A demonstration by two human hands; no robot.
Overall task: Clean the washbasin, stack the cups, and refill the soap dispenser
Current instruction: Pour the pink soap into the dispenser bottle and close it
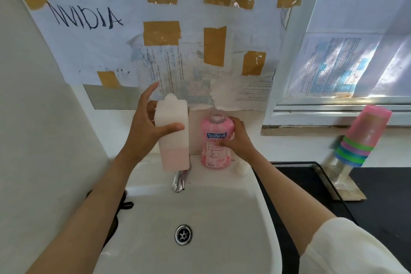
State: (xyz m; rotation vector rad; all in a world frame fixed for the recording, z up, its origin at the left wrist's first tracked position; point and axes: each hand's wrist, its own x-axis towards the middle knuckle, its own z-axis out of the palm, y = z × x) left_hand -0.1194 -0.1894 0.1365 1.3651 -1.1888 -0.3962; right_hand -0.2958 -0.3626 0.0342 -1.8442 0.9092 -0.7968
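Both hands held soap containers over the white ceramic washbasin (222, 218).
The left hand (146, 127) gripped the white translucent rectangular dispenser (172, 140); the right hand (238, 140) clasped the uncapped pink plastic soap bottle (213, 140).

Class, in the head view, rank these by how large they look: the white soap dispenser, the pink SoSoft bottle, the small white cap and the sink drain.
1. white soap dispenser
2. pink SoSoft bottle, somewhat smaller, partly covered by the right hand
3. sink drain
4. small white cap; close to the drain in size, so that order is unsure.
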